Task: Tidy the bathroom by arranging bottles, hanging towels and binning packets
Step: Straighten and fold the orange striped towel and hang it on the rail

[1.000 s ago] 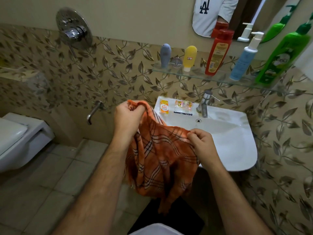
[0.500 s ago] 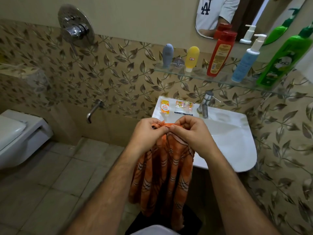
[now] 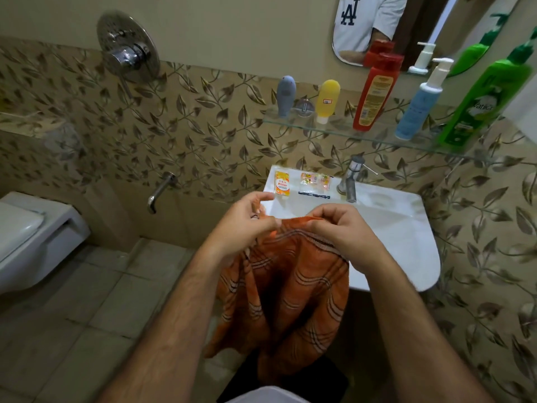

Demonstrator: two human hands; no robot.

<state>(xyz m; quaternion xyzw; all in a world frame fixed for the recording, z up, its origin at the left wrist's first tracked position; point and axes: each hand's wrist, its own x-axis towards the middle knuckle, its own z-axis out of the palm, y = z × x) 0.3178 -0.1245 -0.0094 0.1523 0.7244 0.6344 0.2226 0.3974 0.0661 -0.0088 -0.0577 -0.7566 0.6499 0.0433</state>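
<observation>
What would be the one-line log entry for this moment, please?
step: folding towel | left hand: pinching towel edge | right hand: gripping towel top | packets: on sink | bottles: on shelf

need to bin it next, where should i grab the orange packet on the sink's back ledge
Pinch the orange packet by its lower edge, coming from the front over the basin. It lies flat on the sink ledge near the wall, so that near edge seems easiest to lift.

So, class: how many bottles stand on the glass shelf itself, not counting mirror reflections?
5, left to right: grey tube, yellow tube, red bottle, blue pump bottle, green bottle at the right end. More may sit beyond the frame.
</observation>
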